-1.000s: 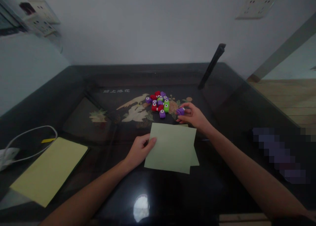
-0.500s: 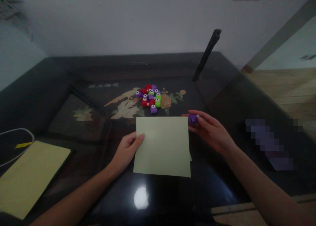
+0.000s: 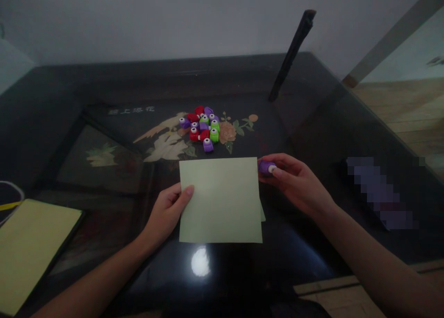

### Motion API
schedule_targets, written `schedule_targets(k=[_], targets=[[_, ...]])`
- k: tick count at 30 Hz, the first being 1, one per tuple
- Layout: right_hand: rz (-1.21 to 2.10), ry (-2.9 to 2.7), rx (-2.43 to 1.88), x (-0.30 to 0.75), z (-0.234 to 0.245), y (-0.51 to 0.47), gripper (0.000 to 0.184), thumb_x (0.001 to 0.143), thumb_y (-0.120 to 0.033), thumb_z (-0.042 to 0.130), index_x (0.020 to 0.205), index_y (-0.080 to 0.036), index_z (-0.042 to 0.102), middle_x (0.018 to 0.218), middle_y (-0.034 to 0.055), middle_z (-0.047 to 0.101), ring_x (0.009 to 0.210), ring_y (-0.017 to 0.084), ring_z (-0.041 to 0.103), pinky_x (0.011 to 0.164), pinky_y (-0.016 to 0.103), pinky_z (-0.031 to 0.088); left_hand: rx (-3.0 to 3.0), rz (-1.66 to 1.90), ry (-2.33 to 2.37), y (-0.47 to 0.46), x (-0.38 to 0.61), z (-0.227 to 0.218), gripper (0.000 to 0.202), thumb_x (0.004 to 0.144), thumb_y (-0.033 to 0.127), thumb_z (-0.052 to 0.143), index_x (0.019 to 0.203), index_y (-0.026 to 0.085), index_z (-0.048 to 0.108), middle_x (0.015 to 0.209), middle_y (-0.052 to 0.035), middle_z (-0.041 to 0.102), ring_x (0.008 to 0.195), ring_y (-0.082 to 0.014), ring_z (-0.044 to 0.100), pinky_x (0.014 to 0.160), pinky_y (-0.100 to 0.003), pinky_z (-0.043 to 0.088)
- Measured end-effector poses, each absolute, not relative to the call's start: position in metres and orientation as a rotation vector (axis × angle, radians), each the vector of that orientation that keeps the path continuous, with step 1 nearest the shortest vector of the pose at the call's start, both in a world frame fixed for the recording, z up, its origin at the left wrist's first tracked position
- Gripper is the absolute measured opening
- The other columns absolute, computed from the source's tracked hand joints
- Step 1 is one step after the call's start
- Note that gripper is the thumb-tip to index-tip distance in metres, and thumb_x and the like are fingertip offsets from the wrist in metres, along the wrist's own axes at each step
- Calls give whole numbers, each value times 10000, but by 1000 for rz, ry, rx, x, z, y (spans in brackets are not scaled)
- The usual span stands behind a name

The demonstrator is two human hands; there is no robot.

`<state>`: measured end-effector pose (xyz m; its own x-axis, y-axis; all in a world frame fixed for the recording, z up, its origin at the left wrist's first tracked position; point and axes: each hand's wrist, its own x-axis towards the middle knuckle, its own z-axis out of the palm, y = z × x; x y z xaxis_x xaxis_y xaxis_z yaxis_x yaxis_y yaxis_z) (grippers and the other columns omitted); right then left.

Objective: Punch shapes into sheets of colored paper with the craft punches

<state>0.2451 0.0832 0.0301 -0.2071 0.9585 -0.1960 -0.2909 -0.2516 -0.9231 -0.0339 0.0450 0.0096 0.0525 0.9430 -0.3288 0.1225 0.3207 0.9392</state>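
My left hand [image 3: 165, 211] pinches the left edge of a pale green sheet of paper [image 3: 220, 199], holding it over the dark glossy table [image 3: 104, 91]. A small purple punch [image 3: 266, 167] sits between the fingers and thumb of my right hand [image 3: 296, 183], right at the sheet's upper right corner. A second pale green sheet peeks out under the first at its right edge. Behind the paper lies a pile of several small punches [image 3: 203, 128] in red, purple and green.
A yellow pad [image 3: 27, 248] lies at the table's left front, with a white cable [image 3: 10, 188] beside it. A dark stick [image 3: 289, 54] leans up from the table's back right. A blurred patch [image 3: 381, 193] lies on the right. Wooden floor shows beyond the right edge.
My right hand brought the purple punch from the pile back to the sheet's upper right corner. My left hand squared the sheet. The view dropped toward the table.
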Motion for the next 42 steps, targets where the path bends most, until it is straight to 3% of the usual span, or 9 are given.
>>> schedule_targets(k=[5, 12, 27, 31, 42], targets=[[1645, -889, -1014, 246, 30, 84, 224, 713, -263, 793, 925, -249, 722, 880, 3, 726, 823, 126, 674, 808, 290, 573, 1179, 838, 1407, 45, -33, 10, 378, 792, 506, 604, 720, 135, 619, 605, 7, 586, 513, -112, 493, 443, -190, 377], [1677, -869, -1054, 246, 31, 83, 250, 712, -299, 794, 934, -216, 713, 839, 6, 717, 701, 116, 678, 720, 272, 590, 1255, 803, 1430, 44, -33, 11, 342, 809, 472, 574, 720, 146, 624, 603, -3, 601, 526, -134, 521, 454, -207, 402], [1691, -925, -1146, 243, 34, 81, 289, 684, -287, 808, 952, -218, 724, 908, 33, 718, 818, 158, 668, 768, 342, 585, 1293, 785, 1432, 43, -33, 13, 322, 809, 450, 562, 714, 150, 627, 604, -6, 601, 528, -136, 518, 452, -210, 409], [1728, -916, -1161, 244, 32, 81, 308, 666, -299, 820, 952, -226, 732, 916, 33, 711, 812, 155, 661, 727, 318, 581, 1325, 766, 1416, 43, -34, 10, 338, 826, 448, 541, 692, 147, 617, 588, -4, 570, 532, -136, 507, 463, -211, 402], [1801, -882, -1164, 243, 28, 81, 428, 550, -267, 885, 942, -229, 720, 875, 8, 707, 805, 137, 654, 801, 293, 520, 1403, 761, 1389, 43, -32, 8, 385, 855, 468, 504, 674, 140, 593, 607, -20, 564, 545, -138, 489, 481, -215, 397]])
